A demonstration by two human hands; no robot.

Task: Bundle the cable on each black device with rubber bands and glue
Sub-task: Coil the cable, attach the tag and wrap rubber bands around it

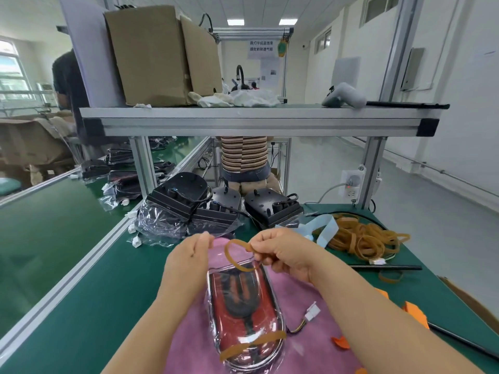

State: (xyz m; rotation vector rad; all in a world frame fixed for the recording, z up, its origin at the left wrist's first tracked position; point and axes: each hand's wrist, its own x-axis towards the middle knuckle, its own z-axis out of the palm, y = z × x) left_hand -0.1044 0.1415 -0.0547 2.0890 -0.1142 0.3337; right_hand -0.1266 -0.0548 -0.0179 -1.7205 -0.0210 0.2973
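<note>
Pinched between the fingertips of the right hand (280,252), a tan rubber band (239,255) hangs in an open loop, while the left hand (189,255) nips the clear plastic bag (216,314) just beside it. Below both hands, a red-and-black device (243,311) lies inside that bag on a pink cloth (318,314), a second band (253,344) already across its near end. Loose bands (364,236) are heaped to the right on the green table (94,279), and more black devices (272,206) wait beyond.
</note>
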